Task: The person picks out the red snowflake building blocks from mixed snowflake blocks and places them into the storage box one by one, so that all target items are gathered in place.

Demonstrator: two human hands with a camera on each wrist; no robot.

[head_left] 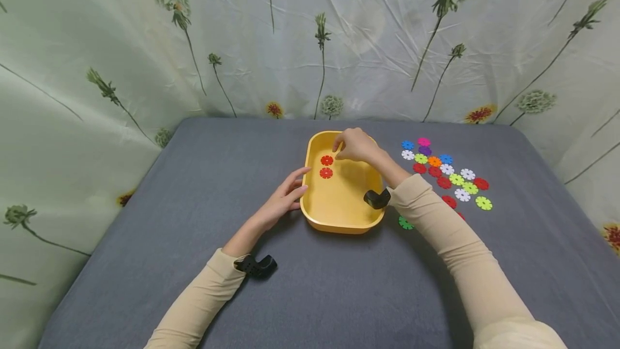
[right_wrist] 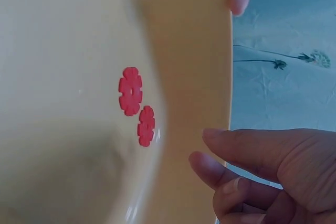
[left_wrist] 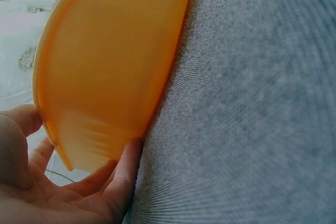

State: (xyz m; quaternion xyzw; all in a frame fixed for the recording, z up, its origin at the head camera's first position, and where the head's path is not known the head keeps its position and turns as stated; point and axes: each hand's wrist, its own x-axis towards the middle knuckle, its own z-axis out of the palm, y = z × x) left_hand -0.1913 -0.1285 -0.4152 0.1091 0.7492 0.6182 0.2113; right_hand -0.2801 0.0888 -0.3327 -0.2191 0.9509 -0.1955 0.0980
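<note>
- Two red notched discs (head_left: 326, 173) lie flat in the yellow plastic tub (head_left: 339, 198), toward its left wall; more coloured discs (head_left: 457, 179) are spread on the grey surface (head_left: 232, 176) to its right.
- The discs look light, thin and fairly stiff, probably smooth; pinching opposite edges, at the notches, should suit them.
- The tub seems light and slightly flexible, best held by rim and wall.
- Round discs show no long axis or front; the tub's runs away from the person.
- Right hand (head_left: 357, 147): grip appears empty, thumb and forefinger apart over the tub.
- Left hand (head_left: 280, 204): grip spread, fingers resting against the tub's left side.
</note>
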